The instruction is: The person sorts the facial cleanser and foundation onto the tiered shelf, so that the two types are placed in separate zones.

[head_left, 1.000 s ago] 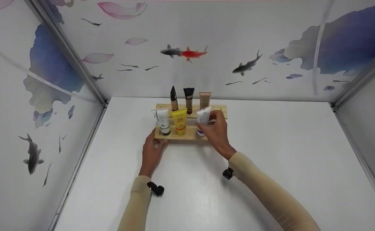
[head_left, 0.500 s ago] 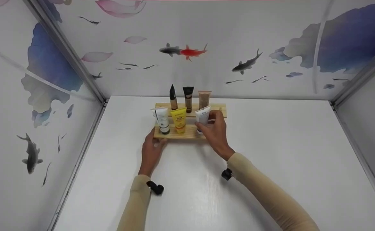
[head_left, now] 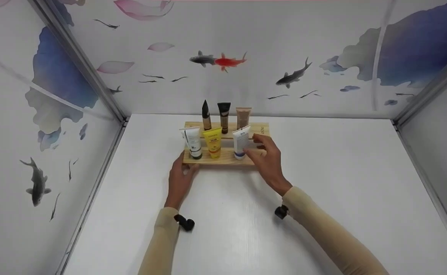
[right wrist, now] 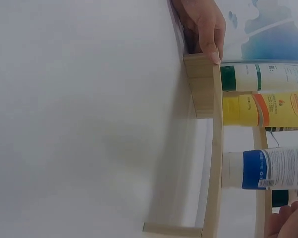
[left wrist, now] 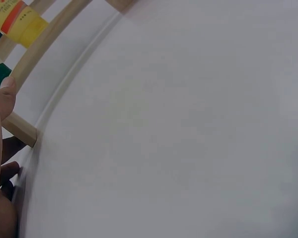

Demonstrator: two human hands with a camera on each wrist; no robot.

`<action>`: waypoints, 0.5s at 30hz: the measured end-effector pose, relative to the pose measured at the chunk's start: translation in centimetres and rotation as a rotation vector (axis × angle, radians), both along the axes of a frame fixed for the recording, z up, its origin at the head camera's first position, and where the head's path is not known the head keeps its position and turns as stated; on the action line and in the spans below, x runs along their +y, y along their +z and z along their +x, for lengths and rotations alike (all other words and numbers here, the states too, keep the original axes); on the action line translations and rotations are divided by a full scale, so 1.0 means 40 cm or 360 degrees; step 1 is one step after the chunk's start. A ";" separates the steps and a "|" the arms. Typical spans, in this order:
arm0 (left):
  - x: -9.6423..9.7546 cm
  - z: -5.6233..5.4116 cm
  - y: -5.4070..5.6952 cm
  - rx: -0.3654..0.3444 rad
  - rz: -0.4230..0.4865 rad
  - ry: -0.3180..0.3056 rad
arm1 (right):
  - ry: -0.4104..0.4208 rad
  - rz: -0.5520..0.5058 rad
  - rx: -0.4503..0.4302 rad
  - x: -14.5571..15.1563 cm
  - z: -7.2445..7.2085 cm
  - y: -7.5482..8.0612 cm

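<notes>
A two-tier wooden display rack stands on the white table. My left hand grips its front left corner, thumb on the upper board and fingers below, as the left wrist view shows. A white tube with a blue band stands cap down on the front tier. My right hand is just right of that tube, fingers loosely bent and parted, holding nothing. Left of it on the same tier stand a yellow tube and a white tube with a green cap.
On the back tier are a pointed black-topped tube, a black-topped brown tube and a tan tube. A white wall printed with fish rises behind the table.
My right hand has let go of the white tube with the blue band and moved a little to the right. The tube stays upright on the front tier. My left hand keeps its place.
</notes>
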State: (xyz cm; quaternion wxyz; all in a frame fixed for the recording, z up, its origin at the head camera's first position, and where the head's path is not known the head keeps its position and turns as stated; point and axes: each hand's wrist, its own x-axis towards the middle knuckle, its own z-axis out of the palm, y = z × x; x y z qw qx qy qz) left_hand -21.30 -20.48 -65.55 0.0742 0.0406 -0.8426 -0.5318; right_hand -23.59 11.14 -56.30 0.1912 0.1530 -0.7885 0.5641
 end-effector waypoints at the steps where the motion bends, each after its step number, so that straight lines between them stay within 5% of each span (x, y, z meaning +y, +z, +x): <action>1: 0.000 -0.001 0.001 -0.0001 0.0002 0.0000 | 0.0009 -0.0001 0.0010 0.013 0.000 -0.002; 9: -0.010 -0.005 0.013 -0.0016 0.0105 -0.0036 | -0.0057 0.0072 -0.0080 0.134 0.017 -0.021; 15: -0.028 -0.014 0.042 -0.0105 0.0024 -0.0118 | -0.0123 0.0140 -0.0104 0.231 0.034 -0.022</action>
